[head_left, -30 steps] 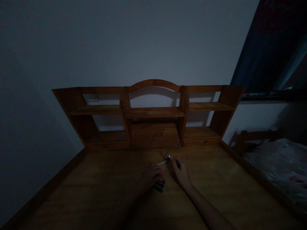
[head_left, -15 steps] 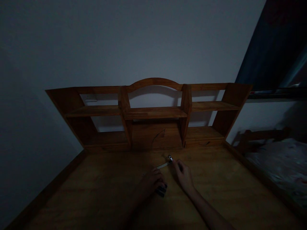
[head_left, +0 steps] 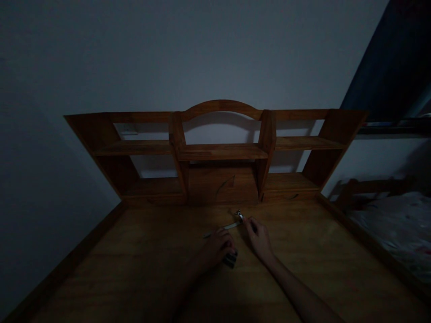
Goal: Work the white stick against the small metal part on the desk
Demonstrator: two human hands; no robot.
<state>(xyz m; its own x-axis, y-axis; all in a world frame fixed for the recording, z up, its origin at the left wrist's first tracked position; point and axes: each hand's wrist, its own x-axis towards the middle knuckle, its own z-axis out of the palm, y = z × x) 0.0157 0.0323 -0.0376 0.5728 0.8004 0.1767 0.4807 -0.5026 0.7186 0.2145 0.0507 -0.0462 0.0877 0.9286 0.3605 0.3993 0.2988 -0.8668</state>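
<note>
My left hand [head_left: 218,246] is closed, its fingers curled over a small dark block with pale stripes [head_left: 230,259] just above the tabletop. A narrow pale strip [head_left: 231,225] runs from beyond my left fingers towards my right fingertips; its darker end [head_left: 207,235] pokes out left of my left hand. My right hand [head_left: 258,237] pinches a small silver tool with a short crosswise head [head_left: 239,215], tilted up and to the left. The dim light hides what exactly the tool is, and whether it touches the strip.
A wooden desk [head_left: 141,251] lies under my hands, with raised side edges. At its back stands a wooden shelf unit [head_left: 222,154]; a thin dark cord or mark [head_left: 224,185] shows on its middle panel. Right of the desk lies a pale plastic-covered bundle [head_left: 397,224].
The view has shifted slightly. Both hands stay close together with the same grips; the left hand and striped block have shifted a little to the right, and more of the strip's left end shows.
</note>
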